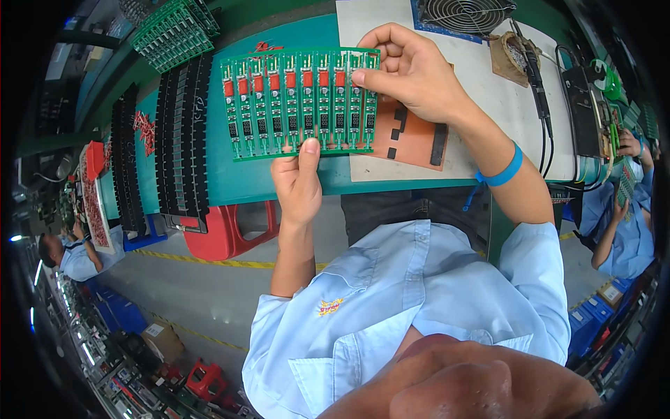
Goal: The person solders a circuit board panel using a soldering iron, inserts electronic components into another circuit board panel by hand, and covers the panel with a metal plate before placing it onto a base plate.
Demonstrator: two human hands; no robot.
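Note:
A green circuit board panel (300, 105), made of several narrow strips with red and black parts, is held up over the bench. My left hand (299, 183) pinches its lower edge, thumb on the face turned to me. At the upper right corner, my right hand (412, 73) grips the panel with the thumb on its front and the index finger at the top edge; the other fingers curl behind. A blue band (504, 167) circles my right wrist. Behind the panel's right end, a brown-orange plate (419, 143) with black pads lies partly hidden on a white sheet (474, 115).
On the left stand black slotted racks (183, 140), loose red parts (144, 133) and stacked green boards (174, 35). A fan (467, 14), a soldering iron (534, 70) and a black box (585, 112) sit to the right. A red stool (227, 230) is below the bench; co-workers sit at both sides.

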